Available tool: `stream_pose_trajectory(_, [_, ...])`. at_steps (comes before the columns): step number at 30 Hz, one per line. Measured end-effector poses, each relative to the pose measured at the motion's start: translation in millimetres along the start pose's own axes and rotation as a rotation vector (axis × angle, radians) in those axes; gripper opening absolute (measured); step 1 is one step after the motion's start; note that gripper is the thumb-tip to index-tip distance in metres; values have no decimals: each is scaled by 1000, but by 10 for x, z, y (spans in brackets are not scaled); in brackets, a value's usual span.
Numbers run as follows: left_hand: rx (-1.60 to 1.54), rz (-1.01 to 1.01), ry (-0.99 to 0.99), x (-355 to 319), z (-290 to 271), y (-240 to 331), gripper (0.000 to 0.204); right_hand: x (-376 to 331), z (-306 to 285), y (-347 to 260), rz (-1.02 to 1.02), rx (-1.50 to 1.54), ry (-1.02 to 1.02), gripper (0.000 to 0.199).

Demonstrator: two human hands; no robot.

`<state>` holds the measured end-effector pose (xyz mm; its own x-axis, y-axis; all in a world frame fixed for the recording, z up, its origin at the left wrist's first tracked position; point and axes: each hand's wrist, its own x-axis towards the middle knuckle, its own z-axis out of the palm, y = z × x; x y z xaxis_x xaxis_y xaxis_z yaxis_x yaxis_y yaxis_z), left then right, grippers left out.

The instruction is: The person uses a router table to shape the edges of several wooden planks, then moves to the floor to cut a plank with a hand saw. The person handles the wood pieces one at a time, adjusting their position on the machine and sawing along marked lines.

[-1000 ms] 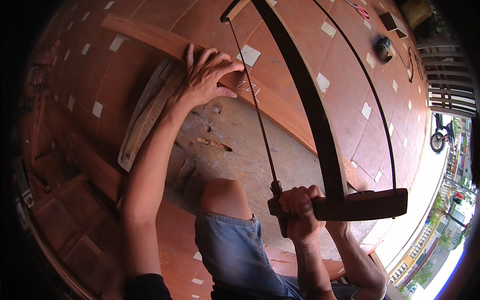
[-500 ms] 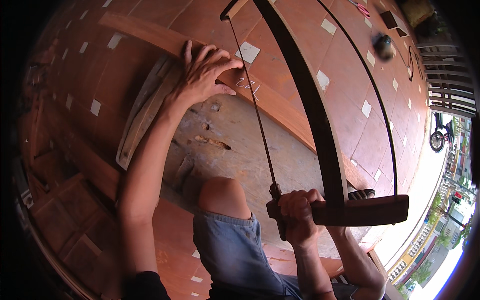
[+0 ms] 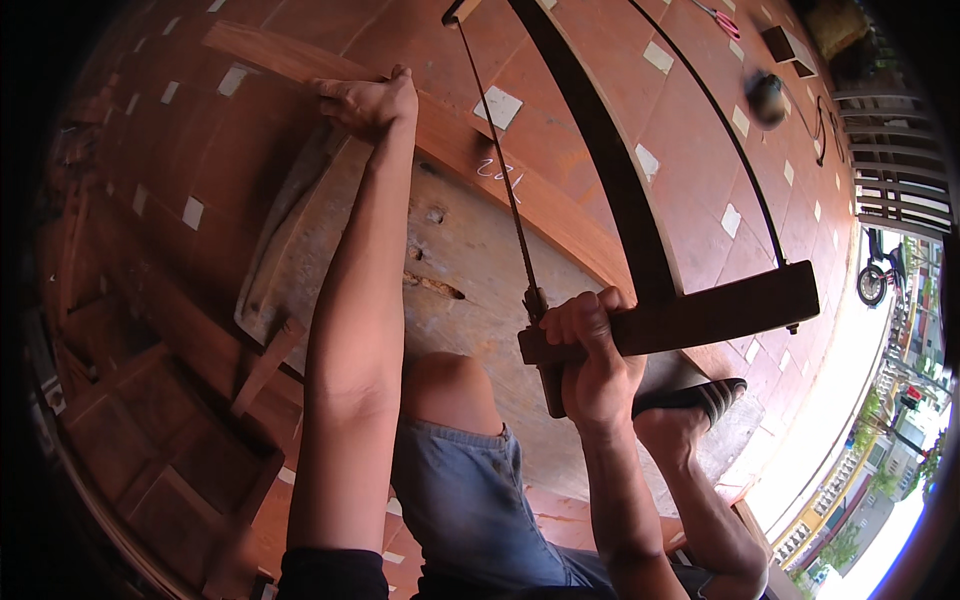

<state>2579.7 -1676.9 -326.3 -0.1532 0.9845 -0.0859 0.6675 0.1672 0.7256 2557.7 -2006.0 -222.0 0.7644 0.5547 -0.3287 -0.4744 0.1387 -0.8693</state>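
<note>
Where hand grips: dark wooden frame-saw

Worn slab on a tiled floor

A grey, pitted slab lies on the red tile floor. A long plank rests along the slab's far edge. A dark round thing and a cable lie on the tiles beyond.

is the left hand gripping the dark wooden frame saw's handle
No, the left hand rests on the long reddish wooden plank, while the right hand grips the dark wooden frame saw.
</note>
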Motion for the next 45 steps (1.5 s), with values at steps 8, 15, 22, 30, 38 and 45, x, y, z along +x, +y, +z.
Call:
stream_pose_trajectory(8, [-154, -84, -81, 43, 10, -152, 95, -1140, -411, -289, -48, -98, -79, 28])
stream_pose_trajectory(15, [-84, 1, 67, 74, 120, -263, 98, -330, -39, 13, -9, -59, 41, 35])
stream_pose_trajectory(22, [-39, 38, 137, 231, 261, -373, 100, -231, -11, -32, 35, -99, 79, 29])
stream_pose_trajectory(30, [-39, 13, 107, 170, 239, -339, 98, -1334, -399, -346, -73, -179, 12, 34])
stream_pose_trajectory(38, [-32, -9, 95, 114, 237, -263, 96, 11, 56, 46, -14, -103, 69, 27])
stream_pose_trajectory(45, [-69, 67, 130, 260, 246, -400, 101, -1636, -463, -422, -35, -210, 60, 33])
